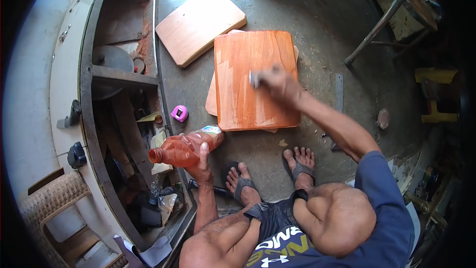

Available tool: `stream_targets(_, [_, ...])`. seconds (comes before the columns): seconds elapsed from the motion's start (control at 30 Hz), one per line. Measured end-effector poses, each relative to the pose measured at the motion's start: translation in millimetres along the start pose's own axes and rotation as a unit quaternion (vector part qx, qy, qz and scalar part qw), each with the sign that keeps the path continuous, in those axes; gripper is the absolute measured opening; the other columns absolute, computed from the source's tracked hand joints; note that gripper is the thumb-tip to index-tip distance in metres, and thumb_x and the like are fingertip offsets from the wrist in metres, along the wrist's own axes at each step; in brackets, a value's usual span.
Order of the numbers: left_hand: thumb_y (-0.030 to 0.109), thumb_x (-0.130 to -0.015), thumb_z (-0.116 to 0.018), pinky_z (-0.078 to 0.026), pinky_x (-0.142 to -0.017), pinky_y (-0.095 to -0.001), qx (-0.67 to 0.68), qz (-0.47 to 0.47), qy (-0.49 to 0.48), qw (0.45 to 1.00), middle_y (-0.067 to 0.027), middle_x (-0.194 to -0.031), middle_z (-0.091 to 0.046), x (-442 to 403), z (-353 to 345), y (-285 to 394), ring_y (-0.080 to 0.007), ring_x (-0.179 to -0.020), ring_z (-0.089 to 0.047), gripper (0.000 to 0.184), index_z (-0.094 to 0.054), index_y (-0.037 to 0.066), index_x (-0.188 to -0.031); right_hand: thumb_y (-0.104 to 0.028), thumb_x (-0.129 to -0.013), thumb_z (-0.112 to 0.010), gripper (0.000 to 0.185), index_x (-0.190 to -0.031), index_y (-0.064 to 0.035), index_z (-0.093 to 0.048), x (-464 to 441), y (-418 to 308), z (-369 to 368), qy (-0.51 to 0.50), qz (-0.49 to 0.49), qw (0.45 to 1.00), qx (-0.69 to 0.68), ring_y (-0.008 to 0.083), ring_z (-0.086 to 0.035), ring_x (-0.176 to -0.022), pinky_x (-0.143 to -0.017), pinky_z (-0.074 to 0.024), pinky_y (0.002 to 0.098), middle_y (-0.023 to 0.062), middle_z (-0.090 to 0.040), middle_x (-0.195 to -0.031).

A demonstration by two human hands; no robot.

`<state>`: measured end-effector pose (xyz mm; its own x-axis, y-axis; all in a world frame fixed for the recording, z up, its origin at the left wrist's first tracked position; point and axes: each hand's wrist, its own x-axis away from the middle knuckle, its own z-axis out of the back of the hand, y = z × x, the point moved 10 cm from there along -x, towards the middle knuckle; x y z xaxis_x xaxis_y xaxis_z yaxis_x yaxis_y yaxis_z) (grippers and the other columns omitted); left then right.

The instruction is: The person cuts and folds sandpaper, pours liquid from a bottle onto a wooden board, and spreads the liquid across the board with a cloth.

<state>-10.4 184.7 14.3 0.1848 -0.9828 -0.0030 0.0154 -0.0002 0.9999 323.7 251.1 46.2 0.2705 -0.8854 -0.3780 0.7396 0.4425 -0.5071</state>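
Note:
A plastic bottle [186,149] with reddish-orange liquid lies tilted in my left hand [201,164], its uncapped mouth toward the left. My right hand [282,87] is over an orange-stained wooden board [235,94] and grips a small pale object [255,79], blurred by motion, at the board's surface. Lighter streaks show on the board's left and lower parts. Beneath it, turned at an angle, is another board [211,100], mostly hidden. A pale unstained board [201,25] lies on the floor at the upper left of the stained one.
A pink tape measure [179,113] sits beside an open cabinet [126,77] full of odds and ends. On the floor to the right are a metal ruler [339,94] and a round disc [383,118]. A metal-legged chair [377,30] stands at the upper right.

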Motion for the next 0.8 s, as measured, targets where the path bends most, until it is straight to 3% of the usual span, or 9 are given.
stream_targets(0.07, [0.008, -0.086, -0.075, -0.033, -0.120, -0.0446, 0.003, -0.012, 0.002, 1.000, -0.0081, -0.150, -0.044, -5, -6, 4, -0.0251, -0.140, -0.045, 0.083, -0.031, 0.006, -0.156, -0.007, -0.086, -0.060, 0.019, -0.104, -0.0102, -0.067, 65, -68, -32, -0.004, 0.110, 0.994, 0.024, 0.0222, -0.063, -0.078, -0.079, -0.0526, 0.0351, 0.0063, -0.066, -0.089])
stream_targets(0.13, [0.009, -0.086, -0.075, -0.031, -0.121, -0.0445, 0.014, 0.002, -0.003, 1.000, -0.0086, -0.151, -0.044, -3, -6, 1, -0.0255, -0.141, -0.044, 0.083, -0.030, 0.005, -0.156, -0.009, -0.087, -0.061, 0.022, -0.107, -0.0115, -0.068, 122, -118, -65, -0.225, 0.154, 0.962, -0.021, 0.0192, -0.062, -0.083, -0.078, -0.0540, 0.0316, 0.0026, -0.068, -0.092])
stream_targets(0.2, [0.009, -0.086, -0.075, -0.031, -0.121, -0.0444, 0.012, 0.001, -0.020, 1.000, -0.0087, -0.150, -0.044, -10, -7, -4, -0.0254, -0.141, -0.044, 0.082, -0.031, 0.005, -0.156, -0.008, -0.087, -0.060, 0.016, -0.101, -0.0109, -0.068, 91, -96, -23, -0.024, 0.106, 0.986, -0.126, 0.0207, -0.063, -0.082, -0.078, -0.0522, 0.0319, 0.0046, -0.068, -0.091])
stream_targets(0.27, [0.009, -0.087, -0.074, -0.030, -0.122, -0.0443, -0.003, 0.017, -0.026, 1.000, -0.0088, -0.150, -0.045, 1, -5, -4, -0.0254, -0.141, -0.044, 0.081, -0.031, 0.005, -0.156, -0.007, -0.087, -0.062, 0.012, -0.098, -0.0107, -0.067, 36, -42, 21, 0.076, 0.045, 0.996, -0.011, 0.0238, -0.063, -0.081, -0.078, -0.0511, 0.0344, 0.0077, -0.069, -0.090])
stream_targets(0.37, [0.010, -0.087, -0.075, -0.031, -0.121, -0.0443, -0.006, 0.005, -0.021, 1.000, -0.0091, -0.149, -0.045, -1, -13, 6, -0.0255, -0.140, -0.044, 0.080, -0.033, 0.004, -0.155, -0.006, -0.088, -0.061, 0.017, -0.104, -0.0098, -0.067, 15, 37, 13, 0.026, -0.053, 0.998, 0.025, 0.0265, -0.064, -0.082, -0.079, -0.0512, 0.0377, 0.0103, -0.070, -0.090])
stream_targets(0.47, [0.009, -0.088, -0.075, -0.033, -0.120, -0.0446, 0.000, -0.014, -0.016, 1.000, -0.0092, -0.149, -0.045, -6, -17, 4, -0.0253, -0.140, -0.045, 0.078, -0.034, 0.005, -0.154, -0.007, -0.089, -0.060, 0.016, -0.102, -0.0115, -0.066, 54, -38, 3, 0.007, 0.057, 0.998, -0.033, 0.0259, -0.063, -0.081, -0.073, -0.0540, 0.0397, 0.0064, -0.068, -0.087])
stream_targets(0.53, [0.012, -0.087, -0.077, -0.035, -0.117, -0.0408, -0.005, 0.033, -0.011, 0.999, -0.0100, -0.145, -0.046, -3, -12, -7, -0.0242, -0.134, -0.048, 0.077, -0.036, 0.002, -0.151, -0.011, -0.085, -0.063, 0.020, -0.104, -0.0133, -0.067, 119, -89, -41, -0.162, 0.097, 0.980, -0.065, 0.0216, -0.063, -0.079, -0.074, -0.0560, 0.0347, 0.0035, -0.067, -0.087])
stream_targets(0.67, [0.013, -0.088, -0.077, -0.035, -0.117, -0.0408, -0.005, -0.013, -0.020, 1.000, -0.0097, -0.145, -0.046, -3, -18, 8, -0.0241, -0.134, -0.048, 0.075, -0.037, 0.002, -0.151, -0.013, -0.085, -0.068, 0.012, -0.095, -0.0136, -0.072, 54, -34, 27, 0.043, 0.077, 0.993, -0.082, 0.0258, -0.062, -0.077, -0.073, -0.0537, 0.0389, 0.0048, -0.067, -0.083])
stream_targets(0.8, [0.007, -0.087, -0.075, -0.034, -0.119, -0.0443, -0.008, 0.019, -0.030, 0.999, -0.0083, -0.149, -0.046, -1, -22, 6, -0.0247, -0.139, -0.046, 0.079, -0.033, 0.006, -0.155, -0.013, -0.083, -0.074, 0.015, -0.098, -0.0133, -0.071, 24, 83, 32, 0.055, -0.051, 0.997, 0.001, 0.0301, -0.062, -0.077, -0.075, -0.0522, 0.0414, 0.0077, -0.068, -0.081])
